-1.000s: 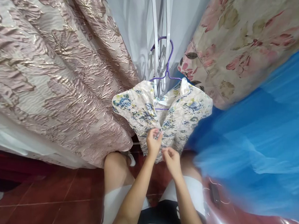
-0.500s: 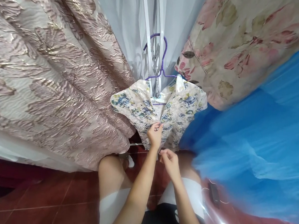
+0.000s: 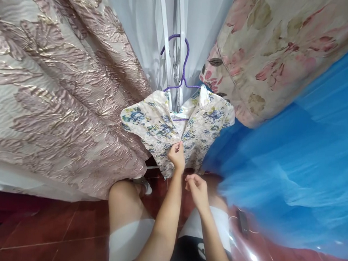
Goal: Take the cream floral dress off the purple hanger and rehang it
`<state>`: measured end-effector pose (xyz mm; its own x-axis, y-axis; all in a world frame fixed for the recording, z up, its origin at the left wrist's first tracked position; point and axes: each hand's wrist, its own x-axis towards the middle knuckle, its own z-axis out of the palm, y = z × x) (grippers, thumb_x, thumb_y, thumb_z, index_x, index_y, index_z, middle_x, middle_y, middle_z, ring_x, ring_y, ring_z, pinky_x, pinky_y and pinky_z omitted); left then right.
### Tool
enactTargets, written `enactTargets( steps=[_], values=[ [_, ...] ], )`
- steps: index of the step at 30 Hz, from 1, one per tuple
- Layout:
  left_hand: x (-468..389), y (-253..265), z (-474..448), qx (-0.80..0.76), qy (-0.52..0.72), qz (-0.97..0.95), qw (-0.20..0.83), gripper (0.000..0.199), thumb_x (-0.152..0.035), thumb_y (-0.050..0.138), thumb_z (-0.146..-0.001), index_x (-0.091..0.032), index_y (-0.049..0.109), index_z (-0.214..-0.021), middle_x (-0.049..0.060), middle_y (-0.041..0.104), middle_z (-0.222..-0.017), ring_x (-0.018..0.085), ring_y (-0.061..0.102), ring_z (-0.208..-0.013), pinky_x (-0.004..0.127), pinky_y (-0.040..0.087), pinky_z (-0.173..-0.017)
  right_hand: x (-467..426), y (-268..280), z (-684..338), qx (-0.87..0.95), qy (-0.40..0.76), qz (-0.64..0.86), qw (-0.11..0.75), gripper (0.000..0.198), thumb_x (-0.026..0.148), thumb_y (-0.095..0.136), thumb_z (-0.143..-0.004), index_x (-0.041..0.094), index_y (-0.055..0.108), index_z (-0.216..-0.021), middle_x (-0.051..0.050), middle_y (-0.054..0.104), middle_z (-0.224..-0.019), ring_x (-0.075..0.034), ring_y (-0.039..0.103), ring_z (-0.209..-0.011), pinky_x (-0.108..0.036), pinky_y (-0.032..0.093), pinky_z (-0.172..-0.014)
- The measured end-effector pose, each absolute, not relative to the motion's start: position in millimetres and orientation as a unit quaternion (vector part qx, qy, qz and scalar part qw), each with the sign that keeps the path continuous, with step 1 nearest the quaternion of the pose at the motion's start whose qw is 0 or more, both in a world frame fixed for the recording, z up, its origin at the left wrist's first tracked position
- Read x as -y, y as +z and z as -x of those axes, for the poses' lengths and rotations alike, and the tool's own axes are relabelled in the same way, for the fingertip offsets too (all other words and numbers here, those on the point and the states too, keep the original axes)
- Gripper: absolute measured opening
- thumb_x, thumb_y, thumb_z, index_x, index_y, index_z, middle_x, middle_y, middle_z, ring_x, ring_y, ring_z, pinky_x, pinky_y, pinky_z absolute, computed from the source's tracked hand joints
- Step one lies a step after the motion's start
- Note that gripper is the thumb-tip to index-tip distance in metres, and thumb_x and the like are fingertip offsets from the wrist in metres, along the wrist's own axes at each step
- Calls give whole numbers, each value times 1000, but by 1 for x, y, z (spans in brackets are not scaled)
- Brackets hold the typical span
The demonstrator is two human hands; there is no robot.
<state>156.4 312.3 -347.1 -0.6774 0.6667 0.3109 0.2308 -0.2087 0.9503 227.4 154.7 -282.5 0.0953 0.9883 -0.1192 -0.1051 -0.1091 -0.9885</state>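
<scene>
A short-sleeved white blouse (image 3: 155,123) with blue and yellow-green flowers hangs on a purple hanger (image 3: 186,63), its front open at the neck. My left hand (image 3: 176,156) is closed in a pinch on the blouse front, at the bottom of the neck opening. Below and to the right, my right hand (image 3: 198,188) is apart from the blouse, near its lower edge. Its thumb and fingers are pressed together; anything between them is too small to make out.
Pink and gold embossed fabric (image 3: 83,100) hangs at the left. On the right are a rose-print cloth (image 3: 274,54) and blue gauzy fabric (image 3: 279,165). White straps (image 3: 181,27) hang behind the hanger. A dark object (image 3: 242,222) lies on the red tiled floor (image 3: 44,236).
The blouse and surroundings have shifted slightly left in view. My left hand keeps its pinch on the blouse front. My right hand, still closed, now sits a little farther right of the blouse.
</scene>
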Motion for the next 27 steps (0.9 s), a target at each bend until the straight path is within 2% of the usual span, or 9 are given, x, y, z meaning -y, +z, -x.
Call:
enactTargets(
  steps=[12, 18, 23, 25, 27],
  values=[
    [-318, -347, -178, -588, 732, -313, 146, 24, -40, 65, -92, -16, 66, -89, -1, 61, -68, 12, 51, -58, 24, 43, -59, -152, -283, -235, 411, 524, 531, 525, 30, 44, 64, -84, 17, 60, -72, 3, 54, -54, -11, 48, -50, -24, 37, -52],
    [-318, -343, -177, -574, 749, -296, 145, 25, -40, 69, -89, -15, 68, -86, 1, 64, -69, 12, 54, -59, 25, 45, -61, -155, -281, -239, 412, 518, 535, 525, 31, 45, 65, -85, 17, 61, -71, 3, 53, -52, -12, 48, -50, -24, 38, -52],
    [-320, -346, -176, -565, 762, -276, 152, 24, -38, 74, -84, -15, 71, -88, -1, 63, -67, 11, 50, -56, 24, 41, -59, -166, -275, -243, 435, 503, 530, 527, 29, 43, 61, -89, 18, 62, -74, 3, 55, -55, -13, 51, -51, -25, 41, -54],
    [-321, -350, -177, -563, 767, -261, 164, 26, -38, 76, -83, -14, 71, -91, -2, 60, -64, 10, 47, -53, 23, 38, -56, -183, -273, -242, 466, 473, 530, 528, 25, 41, 59, -91, 18, 65, -81, 1, 62, -61, -15, 57, -57, -26, 46, -59],
    [-320, -354, -178, -558, 767, -256, 187, 28, -39, 74, -84, -14, 70, -95, -3, 58, -63, 9, 47, -52, 22, 38, -54, -211, -274, -237, 505, 420, 540, 526, 23, 39, 59, -91, 18, 69, -93, -3, 71, -77, -18, 64, -70, -29, 51, -69]
  ],
)
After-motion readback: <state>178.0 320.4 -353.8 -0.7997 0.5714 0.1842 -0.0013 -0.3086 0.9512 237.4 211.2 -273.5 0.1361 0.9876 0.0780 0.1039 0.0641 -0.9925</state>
